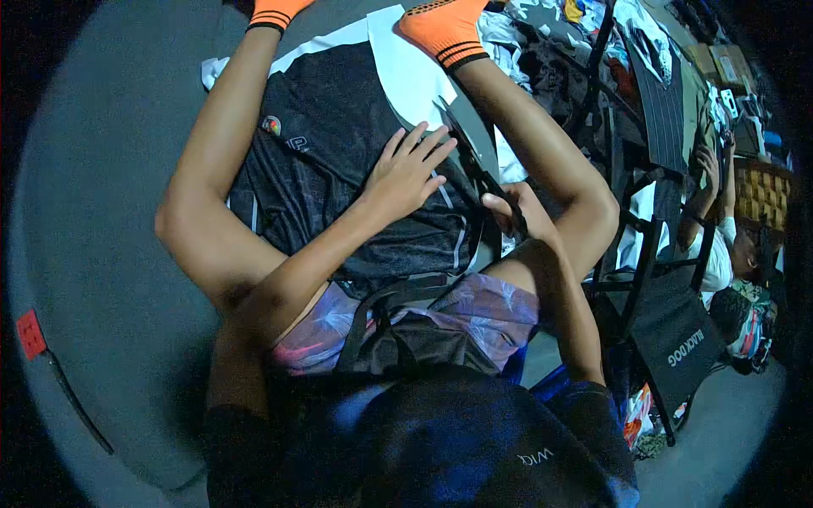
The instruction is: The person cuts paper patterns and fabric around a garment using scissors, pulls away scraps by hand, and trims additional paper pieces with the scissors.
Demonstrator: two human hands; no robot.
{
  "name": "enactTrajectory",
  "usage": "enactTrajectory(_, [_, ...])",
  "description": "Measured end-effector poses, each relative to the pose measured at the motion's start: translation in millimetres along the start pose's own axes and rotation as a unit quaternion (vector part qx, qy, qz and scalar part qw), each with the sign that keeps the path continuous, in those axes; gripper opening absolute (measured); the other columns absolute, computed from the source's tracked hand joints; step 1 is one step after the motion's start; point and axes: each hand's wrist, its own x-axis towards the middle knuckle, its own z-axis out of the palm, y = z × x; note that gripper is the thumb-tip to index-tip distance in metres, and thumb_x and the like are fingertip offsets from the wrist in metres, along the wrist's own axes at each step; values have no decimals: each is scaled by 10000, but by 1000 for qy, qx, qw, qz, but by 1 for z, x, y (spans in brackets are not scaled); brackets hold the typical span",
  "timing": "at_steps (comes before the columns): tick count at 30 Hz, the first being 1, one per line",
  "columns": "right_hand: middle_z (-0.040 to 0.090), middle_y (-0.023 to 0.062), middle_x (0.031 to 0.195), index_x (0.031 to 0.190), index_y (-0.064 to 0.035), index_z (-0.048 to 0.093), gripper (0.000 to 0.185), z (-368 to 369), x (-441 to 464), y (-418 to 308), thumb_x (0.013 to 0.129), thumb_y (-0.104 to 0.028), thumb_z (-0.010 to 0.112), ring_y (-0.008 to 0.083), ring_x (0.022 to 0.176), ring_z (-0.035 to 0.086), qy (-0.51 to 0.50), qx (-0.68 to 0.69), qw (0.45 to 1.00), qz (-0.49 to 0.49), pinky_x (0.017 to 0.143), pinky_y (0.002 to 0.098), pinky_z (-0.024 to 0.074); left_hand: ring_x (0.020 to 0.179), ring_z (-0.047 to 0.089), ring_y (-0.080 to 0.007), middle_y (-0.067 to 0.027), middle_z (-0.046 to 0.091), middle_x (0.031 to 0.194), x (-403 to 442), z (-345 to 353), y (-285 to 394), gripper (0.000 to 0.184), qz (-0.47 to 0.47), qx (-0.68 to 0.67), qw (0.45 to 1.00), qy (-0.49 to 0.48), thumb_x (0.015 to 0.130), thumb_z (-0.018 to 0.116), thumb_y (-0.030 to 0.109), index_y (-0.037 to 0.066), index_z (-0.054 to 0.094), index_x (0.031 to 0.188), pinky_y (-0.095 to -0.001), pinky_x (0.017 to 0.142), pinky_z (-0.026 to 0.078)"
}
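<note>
A black patterned jersey (pixel 318 110) with a small round badge and light piping lies on the floor between my bent legs. Large white paper (pixel 415 72) shows from beneath its far edge. My left hand (pixel 405 173) rests flat on the jersey, its fingers spread. To its right, my right hand (pixel 521 210) is wrapped round the handles of long dark scissors (pixel 463 135). Their blades point away from me along the jersey's right side, over its edge and the paper. Whether the blades have fabric between them I cannot tell.
My legs, in orange socks (pixel 445 30), flank the jersey. A black folding chair (pixel 677 326) stands at right, near another person's arm (pixel 707 182) and a woven basket (pixel 762 193). Piled clothes (pixel 550 63) lie at upper right. A red-headed swatter (pixel 31 334) lies far left.
</note>
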Motion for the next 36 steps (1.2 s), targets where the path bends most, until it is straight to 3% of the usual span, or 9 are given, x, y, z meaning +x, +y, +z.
enactTrajectory(9, [551, 12, 599, 728, 23, 655, 487, -6, 5, 12, 828, -452, 685, 103, 556, 497, -3, -52, 998, 17, 523, 280, 383, 1379, 273, -311, -62, 296, 1509, 0, -1, 0, 571, 0, 5, 1000, -10, 908, 550, 306, 157, 364, 1427, -487, 1118, 231])
enactTrajectory(13, [550, 7, 597, 706, 30, 640, 499, -4, 1, 2, 827, -452, 686, 98, 558, 491, 14, -54, 998, -21, 517, 287, 386, 1377, 275, -312, -61, 294, 1509, 0, 0, 0, 567, 2, 1, 1000, -10, 908, 551, 305, 155, 369, 1423, -488, 1118, 230])
enactTrajectory(17, [559, 8, 609, 686, 32, 627, 511, -6, 3, 6, 829, -456, 681, 90, 570, 486, 8, -47, 999, -10, 519, 294, 394, 1375, 278, -313, -61, 295, 1509, 0, 0, -1, 566, 4, 1, 1000, -6, 906, 554, 305, 153, 373, 1420, -490, 1117, 232])
enactTrajectory(20, [565, -1, 624, 705, 33, 628, 502, -9, 3, 8, 836, -450, 676, 83, 585, 486, 16, -114, 993, 41, 522, 294, 396, 1373, 281, -313, -61, 296, 1507, 0, -1, 0, 567, 6, -1, 1000, -4, 903, 559, 302, 152, 374, 1418, -491, 1115, 237])
enactTrajectory(24, [547, 7, 604, 739, 34, 627, 496, -10, -11, 13, 844, -449, 669, 90, 549, 474, -29, -46, 998, -26, 496, 286, 373, 1368, 289, -316, -60, 302, 1503, 0, -2, -1, 573, 4, -6, 1000, -4, 895, 569, 293, 152, 375, 1416, -494, 1110, 247])
enactTrajectory(36, [516, 20, 584, 754, 23, 621, 510, -12, 7, 9, 853, -476, 648, 99, 544, 472, -37, -24, 998, 43, 491, 285, 357, 1363, 297, -316, -57, 308, 1499, 1, -2, -1, 577, 4, -8, 1000, -8, 886, 583, 274, 154, 379, 1412, -486, 1110, 252])
